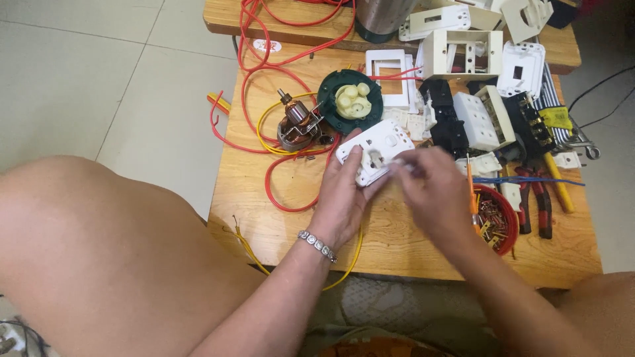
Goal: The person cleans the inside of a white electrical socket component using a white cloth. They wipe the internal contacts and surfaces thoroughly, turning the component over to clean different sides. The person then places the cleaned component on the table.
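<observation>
Above the counter [410, 244]: a white switch plate [376, 153] is held up, just in front of the dark green disc [350, 99].
Left hand [344, 198]: its grip is wrapped round the plate's lower left edge, with the thumb laid on the face.
Right hand [433, 192]: its fingertips [403, 165] are pinched at the plate's right edge; what is pinched cannot be told.
Beside the right hand: a red bowl of small metal parts [497, 221] and red-handled pliers [536, 205] are seen.
Left of the plate: a copper-wound motor [297, 125] lies among red wire [278, 178].
</observation>
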